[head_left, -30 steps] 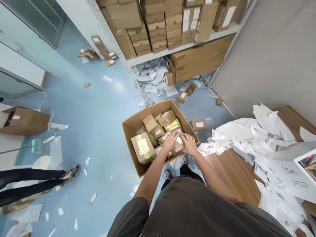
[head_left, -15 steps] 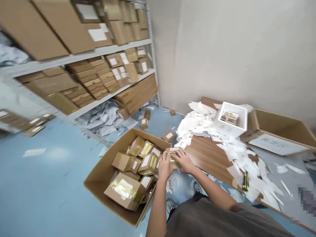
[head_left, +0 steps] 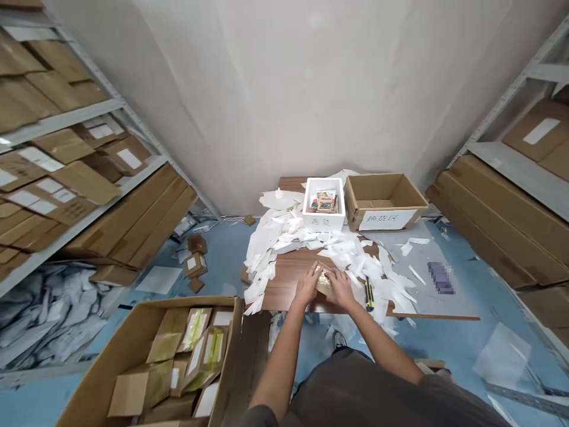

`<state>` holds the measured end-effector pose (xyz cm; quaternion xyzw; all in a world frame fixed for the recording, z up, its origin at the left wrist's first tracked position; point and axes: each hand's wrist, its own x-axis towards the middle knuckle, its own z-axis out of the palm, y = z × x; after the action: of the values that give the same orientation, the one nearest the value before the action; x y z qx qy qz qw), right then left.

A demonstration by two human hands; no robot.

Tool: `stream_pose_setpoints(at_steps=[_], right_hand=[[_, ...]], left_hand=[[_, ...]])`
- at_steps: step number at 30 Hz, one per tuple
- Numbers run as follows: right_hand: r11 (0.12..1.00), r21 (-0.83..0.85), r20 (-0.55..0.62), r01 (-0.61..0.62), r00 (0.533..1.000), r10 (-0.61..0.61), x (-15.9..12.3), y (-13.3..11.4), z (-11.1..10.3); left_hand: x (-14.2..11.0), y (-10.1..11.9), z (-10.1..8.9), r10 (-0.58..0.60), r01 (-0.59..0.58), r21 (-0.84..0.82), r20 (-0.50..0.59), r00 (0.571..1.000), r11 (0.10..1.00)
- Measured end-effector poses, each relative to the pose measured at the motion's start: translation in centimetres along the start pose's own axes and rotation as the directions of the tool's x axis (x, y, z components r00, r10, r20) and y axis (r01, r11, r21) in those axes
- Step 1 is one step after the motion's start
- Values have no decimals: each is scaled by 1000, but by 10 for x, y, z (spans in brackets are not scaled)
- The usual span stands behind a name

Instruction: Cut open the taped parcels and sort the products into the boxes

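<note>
My left hand [head_left: 308, 286] and my right hand [head_left: 341, 288] both grip a small brown taped box [head_left: 325, 279] from either side, holding it just over the near edge of a low wooden table [head_left: 288, 279]. Fingers of both hands curl round the box. A yellow-black utility knife [head_left: 368, 295] lies on the table just right of my right hand. Behind me to the left, a large open cardboard carton [head_left: 133, 344] on the floor holds several similar small taped boxes.
White paper scraps [head_left: 284, 237] cover much of the table. At its far end stand a white foam tub [head_left: 323, 207] and an open labelled cardboard box [head_left: 382, 201]. Metal shelves with cartons line the left [head_left: 66, 172] and right [head_left: 511, 196] sides. Small boxes [head_left: 195, 264] litter the blue floor.
I have turned from the floor carton to the table, carrying the small box in both hands from over the carton to the table's near edge.
</note>
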<state>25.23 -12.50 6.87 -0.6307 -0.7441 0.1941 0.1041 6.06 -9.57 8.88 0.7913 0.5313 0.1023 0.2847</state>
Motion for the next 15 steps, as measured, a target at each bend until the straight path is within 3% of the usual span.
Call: stream_pose_setpoints(at_steps=[2,6,8,12,15], right_hand=[[996,33,17,-82,997,81,12,25,3],[995,69,98,-69,993,62,38,43,5],[992,76,111,-103,989,94,50,40,5],[957,82,57,-277,960,273,62,26,7],[947,154,169,-281,952,254,59,24,11]], left_hand=[[26,13,16,-76,76,1,50,996,997],[48,20,42,-218,216,45,48,975,975],[48,16,47,-263,263,26,-13,965,964],[35,2,50,-355,339,-125,-150,923,932],[22,-7,50,-308,282,-238,-79,948,929]])
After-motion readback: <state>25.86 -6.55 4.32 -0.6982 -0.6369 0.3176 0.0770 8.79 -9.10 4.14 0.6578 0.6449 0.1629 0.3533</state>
